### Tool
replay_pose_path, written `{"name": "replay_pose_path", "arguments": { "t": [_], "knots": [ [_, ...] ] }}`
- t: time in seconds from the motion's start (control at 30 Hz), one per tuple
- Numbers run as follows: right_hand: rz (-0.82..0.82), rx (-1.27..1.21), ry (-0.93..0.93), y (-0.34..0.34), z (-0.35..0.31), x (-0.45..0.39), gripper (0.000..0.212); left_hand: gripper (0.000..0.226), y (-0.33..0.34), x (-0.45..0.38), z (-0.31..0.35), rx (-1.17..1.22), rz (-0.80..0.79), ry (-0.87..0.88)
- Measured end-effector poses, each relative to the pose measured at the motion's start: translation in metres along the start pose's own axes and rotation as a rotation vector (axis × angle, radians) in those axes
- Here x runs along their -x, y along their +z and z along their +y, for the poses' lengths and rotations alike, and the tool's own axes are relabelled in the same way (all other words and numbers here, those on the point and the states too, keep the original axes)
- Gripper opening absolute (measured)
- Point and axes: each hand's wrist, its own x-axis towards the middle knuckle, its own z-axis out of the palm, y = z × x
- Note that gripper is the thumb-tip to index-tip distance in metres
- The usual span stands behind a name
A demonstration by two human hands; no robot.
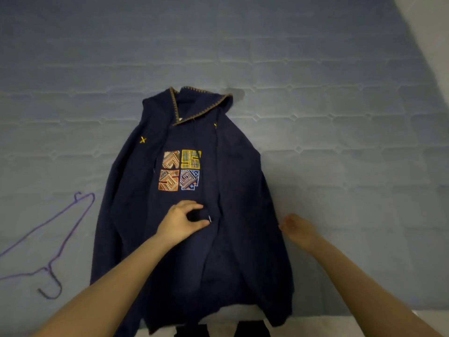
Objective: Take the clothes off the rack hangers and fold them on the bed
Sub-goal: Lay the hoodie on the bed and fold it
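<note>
While flat on the quilted bed [340, 105]: soft navy hoodie [189, 234], left hand [181, 221] pinching its drawstring tip [209, 218], right hand [297, 229] blurred, grip unclear.

Bedroom, dim light
Quilted blue-grey mattress [340, 69] fills view; pale wall [432, 40] at upper rt corner.

Navy embroidered hoodie [194, 215] lies face-up on blue quilted bed [315, 93].

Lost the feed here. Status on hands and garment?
Left hand pinching navy hooded sweatshirt below its patch. Right hand at its edge, grip unclear. Purple wire hanger lies clear, left.
</note>
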Motion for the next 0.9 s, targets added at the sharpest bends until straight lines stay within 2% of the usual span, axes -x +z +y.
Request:
{"name": "replay_pose_path", "arguments": {
  "t": [0.13, 0.23, 0.33, 0.47, 0.6, 0.77, 0.9],
  "knots": [
    [-0.059, 0.014, 0.034, 0.018, 0.056, -0.006, 0.035, 0.060, 0.057, 0.021, 0.003, -0.274, -0.098, 0.059],
    [-0.139, 0.038, 0.044, 0.038, 0.095, -0.012, 0.023, 0.070, 0.095, 0.033, 0.000, -0.310, -0.218, -0.007],
    [-0.165, 0.049, 0.013, 0.061, 0.117, -0.017, 0.035, 0.076, 0.124, 0.037, -0.007, -0.407, -0.294, -0.046],
    [-0.143, -0.098, -0.007, 0.083, 0.123, -0.019, 0.042, 0.082, 0.141, 0.040, -0.014, -0.570, -0.287, -0.030],
    [-0.097, -0.153, -0.012, 0.084, 0.122, -0.020, 0.031, 0.080, 0.146, 0.042, -0.018, -0.616, -0.250, -0.009],
    [0.050, -0.191, -0.101, 0.041, 0.118, -0.016, 0.021, 0.077, 0.145, 0.042, -0.013, -0.615, -0.257, -0.021],
    [0.347, -0.164, -0.141, -0.019, 0.107, -0.024, 0.023, 0.068, 0.142, 0.041, -0.005, -0.589, -0.251, -0.042]
  ]
}}
